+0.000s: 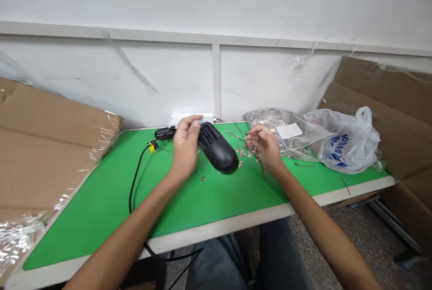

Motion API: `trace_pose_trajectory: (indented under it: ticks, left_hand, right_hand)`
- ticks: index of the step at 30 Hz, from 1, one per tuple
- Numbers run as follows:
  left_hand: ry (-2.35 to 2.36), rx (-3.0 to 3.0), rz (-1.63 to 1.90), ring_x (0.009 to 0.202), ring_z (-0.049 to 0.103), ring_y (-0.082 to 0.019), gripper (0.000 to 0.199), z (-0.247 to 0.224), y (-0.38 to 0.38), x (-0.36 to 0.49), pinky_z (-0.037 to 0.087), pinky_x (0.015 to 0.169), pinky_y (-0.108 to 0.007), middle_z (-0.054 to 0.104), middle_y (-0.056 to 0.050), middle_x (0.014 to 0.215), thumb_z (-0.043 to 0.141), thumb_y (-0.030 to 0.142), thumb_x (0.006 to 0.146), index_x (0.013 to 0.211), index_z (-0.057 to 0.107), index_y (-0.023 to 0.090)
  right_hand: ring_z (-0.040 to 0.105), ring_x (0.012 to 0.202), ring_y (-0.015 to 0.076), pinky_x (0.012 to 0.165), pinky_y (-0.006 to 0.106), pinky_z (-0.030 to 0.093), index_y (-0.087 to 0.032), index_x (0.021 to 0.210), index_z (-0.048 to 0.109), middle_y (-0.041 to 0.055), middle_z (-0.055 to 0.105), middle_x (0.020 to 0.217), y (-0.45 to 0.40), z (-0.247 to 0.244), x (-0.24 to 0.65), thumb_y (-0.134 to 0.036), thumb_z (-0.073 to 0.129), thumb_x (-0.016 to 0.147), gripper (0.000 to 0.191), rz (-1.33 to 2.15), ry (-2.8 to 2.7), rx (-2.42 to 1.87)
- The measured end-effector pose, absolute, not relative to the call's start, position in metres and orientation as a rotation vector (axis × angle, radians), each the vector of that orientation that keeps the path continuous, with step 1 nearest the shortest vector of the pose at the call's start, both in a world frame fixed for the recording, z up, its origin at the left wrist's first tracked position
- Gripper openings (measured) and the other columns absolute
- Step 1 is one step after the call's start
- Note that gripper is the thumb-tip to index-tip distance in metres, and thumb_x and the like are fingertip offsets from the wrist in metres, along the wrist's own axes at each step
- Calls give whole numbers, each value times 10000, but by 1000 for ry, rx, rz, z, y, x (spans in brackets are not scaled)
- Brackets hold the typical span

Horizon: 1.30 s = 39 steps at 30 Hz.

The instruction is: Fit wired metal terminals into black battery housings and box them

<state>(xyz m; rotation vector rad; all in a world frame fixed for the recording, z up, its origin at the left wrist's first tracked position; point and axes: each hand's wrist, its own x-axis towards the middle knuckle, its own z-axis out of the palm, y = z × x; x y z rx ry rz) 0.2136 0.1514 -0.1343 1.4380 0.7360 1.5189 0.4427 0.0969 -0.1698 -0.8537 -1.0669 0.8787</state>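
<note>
My left hand [186, 146] is closed around one end of a black rounded plastic casing [221, 153]. The casing is long and smooth, with grooves near my fingers, and it is held above the green table mat, tilted down to the right. To the right of it, my right hand [266, 146] is raised with loosely curled fingers; I see nothing held in it. Beneath and beside that hand lies a scatter of small metal parts with thin red-brown wires [242, 153]. A single small part [203, 179] sits apart on the mat.
Behind my left hand are a white box [175, 118] and a black cable [131, 191] with a yellow tag, which runs over the table's front edge. A clear bag of parts [270, 117] and a white plastic bag [354, 141] stand at the right. Cardboard [50, 146] flanks the table.
</note>
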Motion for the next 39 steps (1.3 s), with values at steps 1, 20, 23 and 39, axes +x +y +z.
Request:
trace_pose_trajectory:
  ticks: [1, 20, 23, 39]
  left_hand:
    - [720, 1344, 1447, 754, 604, -121, 389, -136, 148, 218, 495, 645, -202, 639, -9, 909, 730, 520, 930, 1165, 638, 224]
    - [714, 1412, 813, 593, 451, -85, 273, -170, 127, 245, 363, 563, -195, 566, 36, 780, 682, 448, 927, 1005, 563, 215]
    - [707, 1400, 819, 588, 458, -90, 285, -172, 127, 246, 364, 562, -200, 574, 33, 776, 696, 449, 908, 999, 561, 215]
    - [652, 1584, 872, 552, 404, -93, 340, -164, 120, 241, 268, 544, -210, 536, 43, 645, 682, 501, 956, 1069, 636, 184]
  right_hand:
    - [587, 724, 163, 686, 294, 485, -200, 916, 634, 39, 635, 811, 95, -169, 442, -408, 518, 892, 239, 890, -1097, -865]
    - [396, 711, 145, 678, 300, 277, -208, 706, 376, -17, 390, 704, 86, -174, 426, -337, 390, 924, 254, 907, -1784, -1169]
    - [369, 687, 137, 655, 299, 252, -212, 697, 352, -22, 371, 690, 85, -174, 424, -344, 394, 926, 268, 898, -1772, -1179]
    - [292, 707, 137, 658, 296, 228, -212, 775, 392, -26, 314, 753, 93, -181, 429, -432, 494, 938, 292, 1214, -1653, -1063]
